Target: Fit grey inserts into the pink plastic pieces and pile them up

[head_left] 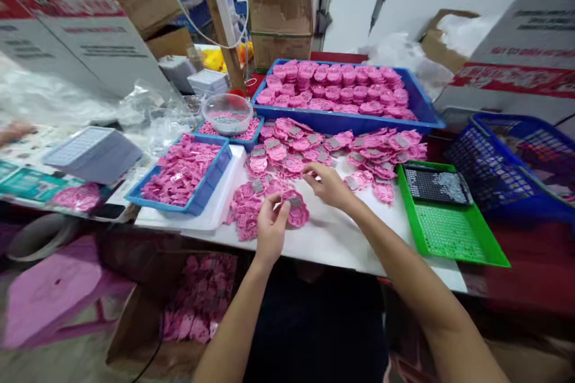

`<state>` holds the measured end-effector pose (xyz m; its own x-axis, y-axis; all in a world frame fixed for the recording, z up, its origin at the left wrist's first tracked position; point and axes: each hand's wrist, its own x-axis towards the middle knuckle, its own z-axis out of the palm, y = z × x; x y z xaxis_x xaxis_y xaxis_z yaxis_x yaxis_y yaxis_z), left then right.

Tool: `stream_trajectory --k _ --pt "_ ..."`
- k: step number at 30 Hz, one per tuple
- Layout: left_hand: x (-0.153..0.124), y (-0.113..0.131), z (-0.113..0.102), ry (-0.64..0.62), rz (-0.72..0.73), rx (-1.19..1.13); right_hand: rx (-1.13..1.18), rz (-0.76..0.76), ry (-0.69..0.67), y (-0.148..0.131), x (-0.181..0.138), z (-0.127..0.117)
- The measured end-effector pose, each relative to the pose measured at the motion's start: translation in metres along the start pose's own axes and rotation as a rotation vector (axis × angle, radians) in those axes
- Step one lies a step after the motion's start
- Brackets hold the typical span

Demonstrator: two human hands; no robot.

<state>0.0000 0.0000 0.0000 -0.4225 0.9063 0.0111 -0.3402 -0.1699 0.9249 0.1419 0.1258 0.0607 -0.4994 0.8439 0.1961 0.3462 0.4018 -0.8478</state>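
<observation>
My left hand (272,224) is closed on a pink plastic shell (296,209) with a grey patch, held above the front of the white work surface (332,239). To its right and a little farther back, my right hand (329,184) has thumb and fingertips drawn together in a pinch near the pile of pink shells (291,146). Whatever small thing may be in that pinch is too small to make out. Beside my left hand lies a heap of small pink parts (247,212).
Behind the pile stands a blue tray (341,122) of stacked pink shells. A blue bin (206,185) of pink pieces and a clear bowl (227,113) stand left. At right are a green tray (458,233) and a blue basket (507,161). A person's hand (17,131) shows far left.
</observation>
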Motion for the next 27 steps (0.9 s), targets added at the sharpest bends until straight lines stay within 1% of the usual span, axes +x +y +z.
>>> stream_trajectory --k 4,6,7,10,14,17,19,21,23,25,27 --pt "-0.005 0.008 0.003 0.101 0.004 -0.079 0.12 0.101 -0.235 -0.012 -0.015 -0.019" --pt "-0.006 0.012 0.005 0.174 0.022 -0.139 0.232 0.171 -0.364 -0.017 -0.018 -0.024" --pt "-0.006 0.013 0.006 0.197 0.034 -0.164 0.291 0.201 -0.403 -0.019 -0.019 -0.025" --pt "-0.007 0.013 0.007 0.199 0.065 -0.181 0.437 0.256 -0.431 -0.02 -0.021 -0.022" --pt "-0.005 0.006 0.003 0.168 0.121 -0.034 0.476 0.256 -0.405 -0.019 -0.021 -0.014" --pt "-0.004 0.005 0.002 0.115 0.141 0.128 0.443 0.24 -0.374 -0.023 -0.021 -0.018" --pt "-0.003 0.008 0.004 0.025 0.078 0.166 0.392 0.224 -0.373 -0.027 -0.022 -0.025" --pt "-0.004 0.013 0.008 -0.053 -0.017 0.154 0.31 0.198 -0.401 -0.032 -0.024 -0.034" --pt "-0.006 0.018 0.011 -0.064 -0.065 0.175 0.192 0.161 -0.446 -0.036 -0.025 -0.041" --pt "-0.008 0.021 0.013 -0.041 -0.06 0.241 0.042 0.115 -0.487 -0.039 -0.027 -0.046" --pt "-0.009 0.024 0.014 -0.01 -0.033 0.296 -0.096 0.067 -0.494 -0.041 -0.028 -0.047"
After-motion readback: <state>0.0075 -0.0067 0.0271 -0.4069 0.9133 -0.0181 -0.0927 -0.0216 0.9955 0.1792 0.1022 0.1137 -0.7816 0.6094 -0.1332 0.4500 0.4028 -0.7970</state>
